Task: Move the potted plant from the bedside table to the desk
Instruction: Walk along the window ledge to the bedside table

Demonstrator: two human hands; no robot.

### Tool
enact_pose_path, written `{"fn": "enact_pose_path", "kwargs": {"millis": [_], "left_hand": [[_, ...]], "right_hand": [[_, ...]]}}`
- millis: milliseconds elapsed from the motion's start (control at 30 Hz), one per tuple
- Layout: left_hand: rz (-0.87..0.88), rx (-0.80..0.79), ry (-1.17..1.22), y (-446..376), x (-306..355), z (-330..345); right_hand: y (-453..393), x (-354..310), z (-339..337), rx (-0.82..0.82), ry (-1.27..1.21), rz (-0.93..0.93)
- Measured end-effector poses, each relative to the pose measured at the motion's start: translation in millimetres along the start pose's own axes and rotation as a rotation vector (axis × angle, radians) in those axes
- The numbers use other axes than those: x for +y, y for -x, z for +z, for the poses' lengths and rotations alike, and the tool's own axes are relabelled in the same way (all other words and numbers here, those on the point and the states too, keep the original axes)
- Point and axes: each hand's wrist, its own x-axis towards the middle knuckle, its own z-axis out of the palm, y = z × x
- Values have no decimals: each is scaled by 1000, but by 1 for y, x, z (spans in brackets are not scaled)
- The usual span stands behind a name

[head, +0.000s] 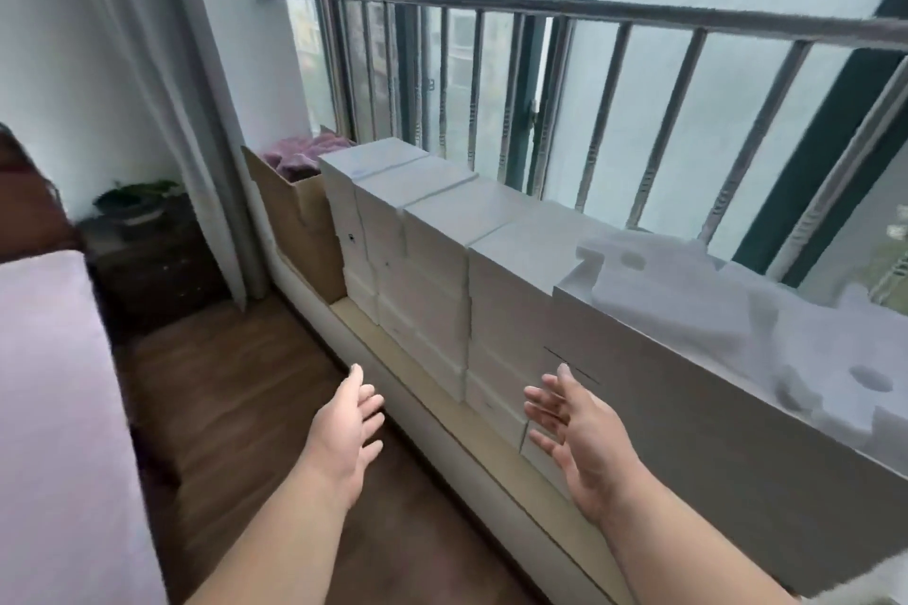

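The potted plant [135, 201], green leaves in a pale pot, stands on the dark wooden bedside table [157, 260] at the far left, beside the bed and under the white curtain. My left hand [351, 427] and my right hand [575, 432] are both raised in front of me over the wooden floor, palms facing each other, fingers spread, holding nothing. Both are well short of the plant, to its lower right. No desk is in view.
A bed with a pink cover [49, 408] fills the left edge. Stacked white boxes [432, 260], a brown cardboard box [295, 216] and white foam [712, 310] line the window ledge on the right, below a metal railing [540, 7]. A strip of wooden floor [236, 398] runs between.
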Motion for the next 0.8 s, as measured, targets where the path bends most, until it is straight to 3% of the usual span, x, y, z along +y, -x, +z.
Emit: {"fn": "enact_pose_path", "kwargs": {"millis": [367, 800], "left_hand": [[90, 383, 110, -27, 77, -86], [51, 479, 154, -145, 201, -258]], "right_hand": [[-87, -2, 180, -331, 182, 174], [-168, 17, 442, -437, 191, 252]]}}
